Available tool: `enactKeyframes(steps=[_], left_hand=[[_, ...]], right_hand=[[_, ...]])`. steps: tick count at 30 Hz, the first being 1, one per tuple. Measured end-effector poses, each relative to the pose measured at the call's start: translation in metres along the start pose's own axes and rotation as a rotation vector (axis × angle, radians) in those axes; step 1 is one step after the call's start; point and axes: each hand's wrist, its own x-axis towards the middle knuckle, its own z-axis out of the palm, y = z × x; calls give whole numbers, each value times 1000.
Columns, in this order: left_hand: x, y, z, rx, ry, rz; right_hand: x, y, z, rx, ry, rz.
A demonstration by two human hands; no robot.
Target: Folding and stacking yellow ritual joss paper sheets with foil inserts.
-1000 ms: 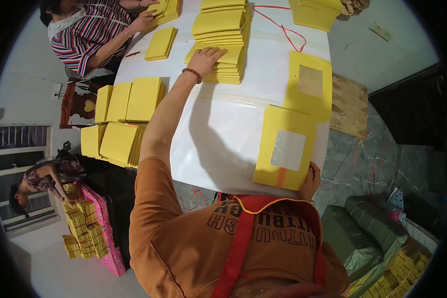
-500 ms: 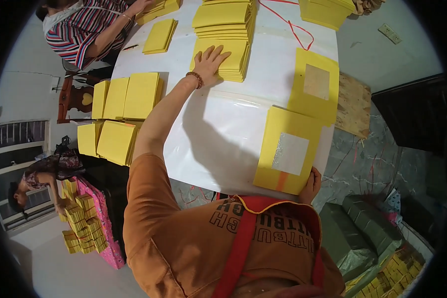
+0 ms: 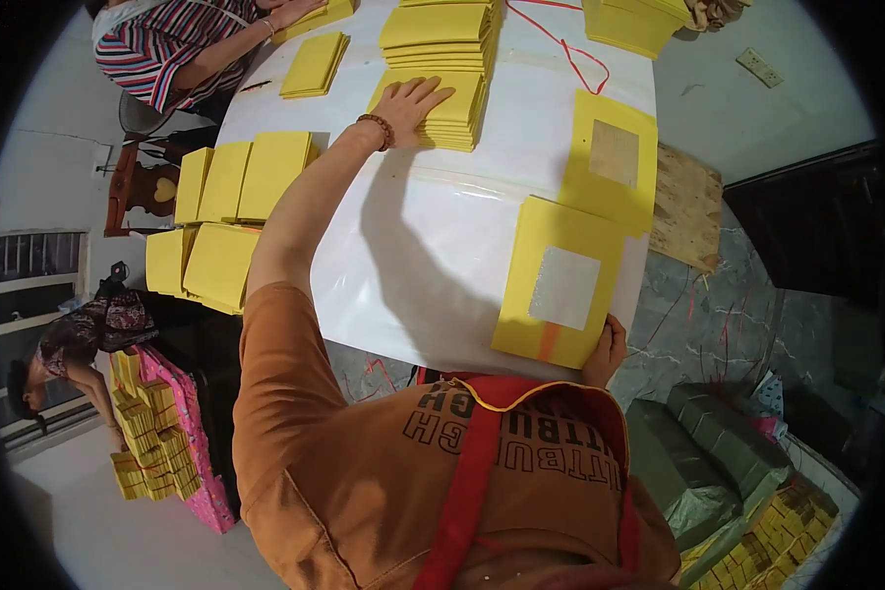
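Note:
My left hand lies palm down with fingers spread on a folded stack of yellow paper toward the far middle of the white table. A beaded bracelet circles that wrist. At the near right corner lies a flat pile of yellow paper sheets, its top sheet bearing a silvery rectangle and an orange strip. My right hand is at this pile's lower right edge, fingers curled against it; its thumb is hidden. Just beyond sits another yellow pile with a tan rectangle.
Folded yellow bundles stand along the table's left side. A red string lies near a yellow stack at the far right. A person in a striped top works at far left; another person bends over yellow bundles.
The whole view has shifted slightly. My left hand stays on the folded stack and my right hand stays at the sheets' edge. The person in stripes has reached farther over the yellow paper.

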Motion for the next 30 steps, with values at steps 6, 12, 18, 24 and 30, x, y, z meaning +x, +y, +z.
enactKeyframes(steps=[6, 12, 18, 24, 30], left_hand=[[-15, 41, -19, 77, 156, -129], [-75, 174, 11, -1345, 169, -160], [-109, 273, 89, -2069, 429, -392], [-116, 277, 83, -1851, 374, -446], [-144, 281, 35, -1172, 438, -352]], right_hand=[[-3, 10, -4, -35, 15, -24], [-2, 4, -6, -78, 7, -26], [6, -12, 4, -62, 4, -47], [6, -9, -4, -152, 32, -36], [7, -26, -31, 118, -54, 11]])
